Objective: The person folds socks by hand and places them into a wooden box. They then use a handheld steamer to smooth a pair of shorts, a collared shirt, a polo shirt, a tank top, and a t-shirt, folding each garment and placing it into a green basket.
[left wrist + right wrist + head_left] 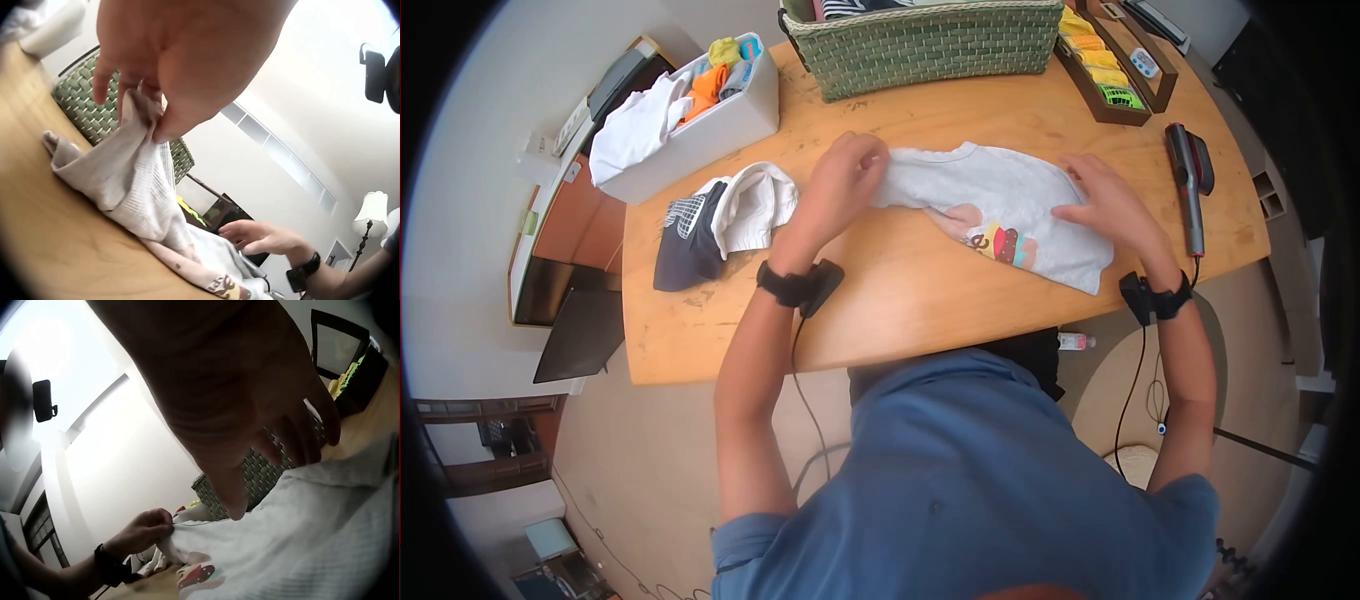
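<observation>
A light grey shirt (1010, 185) with a colourful printed picture lies partly spread on the wooden table (880, 300) in front of me. My left hand (847, 180) pinches its left end between thumb and fingers. In the left wrist view that end of the shirt (134, 165) is lifted and bunched, hanging in folds below the fingertips. My right hand (1112, 205) is over the shirt's right side, fingers apart and loosely bent. The right wrist view has this hand (262, 406) close above the cloth, pinching none of it.
A dark blue and white folded garment pile (725, 215) lies left. Behind it stands a white bin (700, 150) of clothes. A green woven basket (930, 55) is at the back, a brown box (1115, 90) of yellow packets at back right. A black handheld brush-like appliance (1188, 190) lies right.
</observation>
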Action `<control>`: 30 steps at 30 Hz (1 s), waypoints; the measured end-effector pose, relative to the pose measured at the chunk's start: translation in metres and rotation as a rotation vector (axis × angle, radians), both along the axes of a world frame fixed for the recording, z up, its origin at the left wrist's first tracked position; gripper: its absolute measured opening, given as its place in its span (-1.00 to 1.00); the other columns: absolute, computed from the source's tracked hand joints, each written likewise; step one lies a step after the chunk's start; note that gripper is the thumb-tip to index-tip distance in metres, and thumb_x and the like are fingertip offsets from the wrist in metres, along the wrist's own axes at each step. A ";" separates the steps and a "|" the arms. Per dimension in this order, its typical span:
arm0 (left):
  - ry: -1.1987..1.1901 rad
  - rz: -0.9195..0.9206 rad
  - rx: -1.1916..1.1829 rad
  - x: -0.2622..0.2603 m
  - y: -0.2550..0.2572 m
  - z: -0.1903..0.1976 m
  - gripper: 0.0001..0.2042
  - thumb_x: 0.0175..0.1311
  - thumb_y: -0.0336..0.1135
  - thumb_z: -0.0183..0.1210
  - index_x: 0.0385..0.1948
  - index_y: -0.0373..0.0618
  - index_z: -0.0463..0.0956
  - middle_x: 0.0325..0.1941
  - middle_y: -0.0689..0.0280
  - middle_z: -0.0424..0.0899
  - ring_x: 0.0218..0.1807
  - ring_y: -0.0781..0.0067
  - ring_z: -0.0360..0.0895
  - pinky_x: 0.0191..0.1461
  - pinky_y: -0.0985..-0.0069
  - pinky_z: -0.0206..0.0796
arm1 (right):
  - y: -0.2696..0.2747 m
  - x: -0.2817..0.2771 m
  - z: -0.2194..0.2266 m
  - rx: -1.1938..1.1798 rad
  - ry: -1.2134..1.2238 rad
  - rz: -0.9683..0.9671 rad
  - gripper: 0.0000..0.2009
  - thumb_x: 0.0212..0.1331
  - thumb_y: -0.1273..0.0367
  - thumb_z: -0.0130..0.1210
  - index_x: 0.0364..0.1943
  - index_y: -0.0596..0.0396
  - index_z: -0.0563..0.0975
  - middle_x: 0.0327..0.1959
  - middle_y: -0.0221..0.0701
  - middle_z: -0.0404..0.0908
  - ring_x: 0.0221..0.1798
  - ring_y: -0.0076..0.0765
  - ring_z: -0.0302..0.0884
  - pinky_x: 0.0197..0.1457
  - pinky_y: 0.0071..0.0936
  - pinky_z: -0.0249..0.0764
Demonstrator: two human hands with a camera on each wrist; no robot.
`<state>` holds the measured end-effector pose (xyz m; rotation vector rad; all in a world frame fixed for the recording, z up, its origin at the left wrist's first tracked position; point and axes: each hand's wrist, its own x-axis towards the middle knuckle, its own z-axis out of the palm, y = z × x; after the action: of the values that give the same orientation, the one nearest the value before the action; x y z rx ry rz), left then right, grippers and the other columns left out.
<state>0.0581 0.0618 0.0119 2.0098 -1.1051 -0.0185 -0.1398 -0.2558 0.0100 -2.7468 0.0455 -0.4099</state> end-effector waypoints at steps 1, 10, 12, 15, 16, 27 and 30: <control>0.014 0.005 0.004 -0.004 0.007 0.002 -0.87 0.31 -0.42 0.12 -0.19 -0.25 0.53 -0.31 0.26 0.55 -0.24 0.40 0.52 -0.11 0.48 0.40 | 0.000 0.002 -0.005 0.019 0.061 0.005 -0.63 0.10 0.35 0.22 0.00 0.20 0.53 -0.21 -0.24 0.58 -0.08 -0.16 0.56 -0.01 -0.35 0.45; 0.380 0.007 0.145 -0.008 0.044 -0.005 -0.68 0.16 -0.32 0.32 -0.09 -0.22 0.51 -0.27 0.37 0.51 -0.30 0.57 0.45 -0.21 0.54 0.36 | 0.007 -0.012 -0.013 0.013 0.093 -0.014 -0.74 0.11 0.34 0.19 -0.13 0.15 0.60 -0.18 -0.22 0.59 -0.08 -0.03 0.55 0.01 -0.24 0.46; 0.354 0.004 0.252 -0.012 0.047 -0.012 -0.66 0.14 -0.33 0.35 -0.08 -0.22 0.52 -0.31 0.44 0.50 -0.37 0.66 0.42 -0.27 0.62 0.31 | 0.012 -0.020 -0.015 0.021 0.112 -0.057 -0.75 0.12 0.36 0.19 -0.14 0.16 0.60 -0.18 -0.23 0.59 -0.10 -0.02 0.55 -0.01 -0.25 0.47; 0.380 -0.096 0.452 -0.006 0.049 -0.014 -0.71 0.14 -0.34 0.30 -0.12 -0.23 0.54 -0.31 0.40 0.52 -0.37 0.65 0.41 -0.29 0.62 0.30 | 0.012 -0.027 -0.016 0.086 0.124 -0.110 -0.77 0.13 0.37 0.19 -0.14 0.16 0.60 -0.19 -0.22 0.58 -0.10 -0.03 0.55 -0.02 -0.25 0.46; 0.390 -0.098 0.486 -0.007 0.050 -0.013 -0.74 0.15 -0.35 0.27 -0.15 -0.23 0.55 -0.31 0.39 0.52 -0.35 0.65 0.41 -0.28 0.62 0.30 | 0.012 -0.029 -0.016 0.077 0.136 -0.115 -0.77 0.13 0.38 0.18 -0.15 0.15 0.60 -0.19 -0.22 0.58 -0.10 -0.04 0.55 -0.02 -0.26 0.46; 0.441 -0.189 0.256 -0.040 0.054 0.024 -0.84 0.23 -0.45 0.10 -0.17 -0.21 0.46 -0.29 0.43 0.48 -0.24 0.69 0.37 -0.15 0.65 0.28 | 0.004 -0.042 -0.015 0.213 0.002 -0.111 -0.80 0.19 0.37 0.16 -0.17 0.18 0.55 -0.23 -0.24 0.55 -0.14 -0.10 0.54 -0.06 -0.34 0.45; 0.420 -0.206 0.190 -0.046 0.051 0.042 -0.87 0.25 -0.48 0.08 -0.19 -0.21 0.45 -0.29 0.47 0.47 -0.23 0.71 0.36 -0.16 0.67 0.27 | 0.006 -0.041 -0.022 0.255 0.114 -0.126 -0.75 0.17 0.34 0.17 -0.12 0.15 0.55 -0.19 -0.22 0.55 -0.09 -0.07 0.53 -0.02 -0.30 0.46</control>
<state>0.0116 0.1128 0.0538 1.9254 -1.0565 -0.6440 -0.1805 -0.2496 -0.0122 -2.5196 0.2811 -0.2592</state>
